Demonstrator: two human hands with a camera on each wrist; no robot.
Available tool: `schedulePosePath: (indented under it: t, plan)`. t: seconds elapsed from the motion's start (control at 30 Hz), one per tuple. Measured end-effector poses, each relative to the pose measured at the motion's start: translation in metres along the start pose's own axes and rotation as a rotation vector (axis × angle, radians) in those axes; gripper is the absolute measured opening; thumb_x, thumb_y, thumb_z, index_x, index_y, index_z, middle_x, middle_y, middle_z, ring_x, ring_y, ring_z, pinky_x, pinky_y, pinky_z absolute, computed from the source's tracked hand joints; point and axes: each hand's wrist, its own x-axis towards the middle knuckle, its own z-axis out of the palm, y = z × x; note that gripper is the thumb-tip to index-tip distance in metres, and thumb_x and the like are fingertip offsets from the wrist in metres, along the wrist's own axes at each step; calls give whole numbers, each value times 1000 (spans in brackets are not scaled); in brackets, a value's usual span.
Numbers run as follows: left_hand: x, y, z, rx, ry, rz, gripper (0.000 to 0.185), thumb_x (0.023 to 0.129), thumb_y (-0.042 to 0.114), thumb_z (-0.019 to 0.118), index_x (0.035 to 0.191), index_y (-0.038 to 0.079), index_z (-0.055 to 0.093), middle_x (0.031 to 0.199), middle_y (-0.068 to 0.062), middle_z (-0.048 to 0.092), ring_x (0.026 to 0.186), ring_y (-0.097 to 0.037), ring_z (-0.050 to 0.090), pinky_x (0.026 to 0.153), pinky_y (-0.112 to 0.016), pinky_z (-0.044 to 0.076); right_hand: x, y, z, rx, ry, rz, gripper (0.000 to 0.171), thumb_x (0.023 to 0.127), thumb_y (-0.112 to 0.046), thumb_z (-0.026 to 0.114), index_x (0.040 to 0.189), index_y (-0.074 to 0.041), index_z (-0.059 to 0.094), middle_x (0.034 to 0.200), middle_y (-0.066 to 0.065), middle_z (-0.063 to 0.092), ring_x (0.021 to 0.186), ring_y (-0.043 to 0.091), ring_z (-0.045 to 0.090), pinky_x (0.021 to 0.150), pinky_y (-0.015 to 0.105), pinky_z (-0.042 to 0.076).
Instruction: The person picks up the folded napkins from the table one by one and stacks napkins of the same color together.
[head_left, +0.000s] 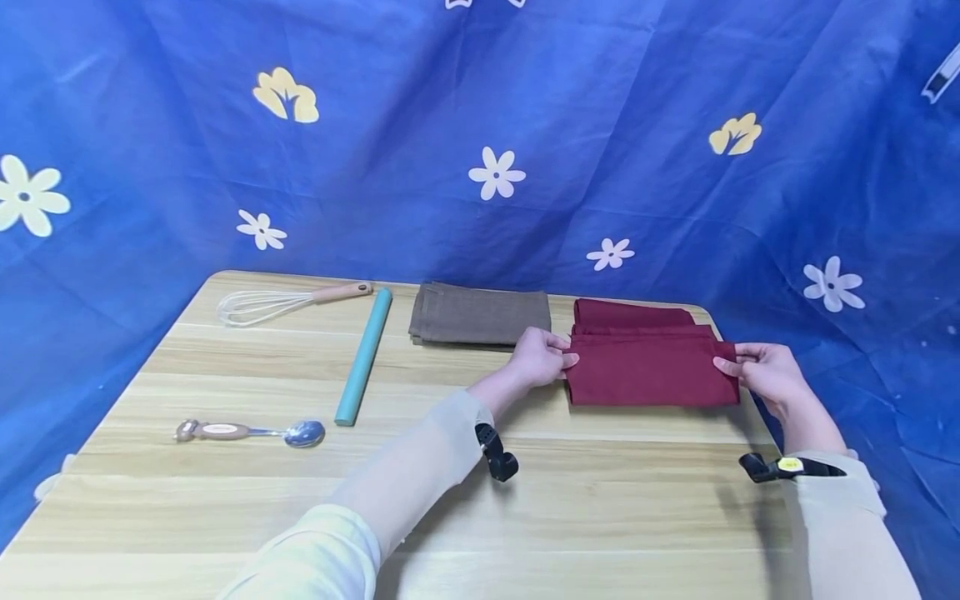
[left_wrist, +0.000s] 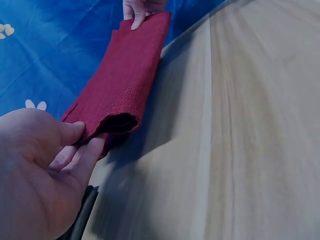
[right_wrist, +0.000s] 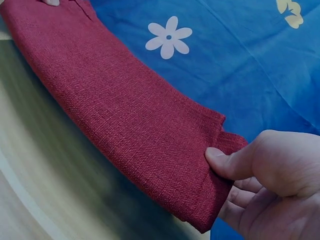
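Just beyond the left hand [head_left: 542, 358] I see a folded grey-brown cloth [head_left: 480, 312] on the wooden table [head_left: 600, 508], its near right corner partly hidden by that hand. Well off to that hand's left lie a teal rod [head_left: 365, 357], a whisk [head_left: 285, 302] and, nearer the person, a spoon [head_left: 251, 431]. A blue flowered curtain [head_left: 405, 192] hangs beyond. Between the hands is the folded dark red cloth [head_left: 651, 371]: the left hand pinches its left end, thumb against fingers, and the right hand [head_left: 772, 371] its right end, likewise.
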Motion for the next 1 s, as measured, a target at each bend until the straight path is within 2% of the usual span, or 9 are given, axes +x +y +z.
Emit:
schedulePosePath:
  t: [0.23, 0.43, 0.6, 0.7, 0.9, 1.0]
  plan:
    - [16, 4, -1, 35, 14, 22, 23, 94, 2, 80, 115, -6, 75, 86, -11, 76, 64, -18, 74, 70, -35, 64, 17, 3, 2, -6, -9, -8, 46, 102, -5, 70, 132, 24, 51, 86, -9, 72, 77, -1, 65, 69, 17, 58]
    - [30, 5, -3, 57, 27, 8, 23, 95, 4, 80, 116, -5, 75, 86, -9, 77, 64, -15, 73, 63, -26, 61, 27, 5, 7, 14, 23, -6, 40, 99, -1, 72, 127, 21, 55, 80, -12, 70, 73, -1, 64, 67, 17, 57]
    - [36, 9, -4, 60, 39, 16, 23, 94, 3, 81, 115, -4, 76, 88, -10, 77, 69, -17, 75, 66, -25, 62, 36, 5, 8, -12, 55, -5, 35, 98, -3, 74, 122, 18, 58, 78, -12, 66, 71, -1, 61, 66, 15, 55]
    - [40, 10, -5, 97, 66, 20, 20, 94, 5, 81, 113, -2, 78, 89, -9, 77, 74, -16, 75, 71, -24, 61, 42, 2, 9, -9, 53, -5, 37, 98, -2, 74, 123, 19, 58, 79, -11, 65, 72, -1, 60, 66, 16, 55]
    - [52, 8, -4, 255, 115, 28, 19, 94, 16, 84, 110, 7, 82, 93, -3, 79, 88, -14, 74, 87, -26, 58, 54, -4, 9, -3, 45, 0, 40, 97, 1, 73, 126, 22, 56, 80, -10, 66, 71, -1, 63, 67, 17, 57]
    - [57, 8, 0, 310, 120, 41, 19, 94, 20, 84, 109, 10, 83, 96, 0, 79, 92, -14, 73, 86, -26, 57, 58, -3, 6, -40, 73, 20, 38, 96, -1, 74, 124, 20, 58, 78, -10, 66, 69, 0, 62, 65, 16, 55]
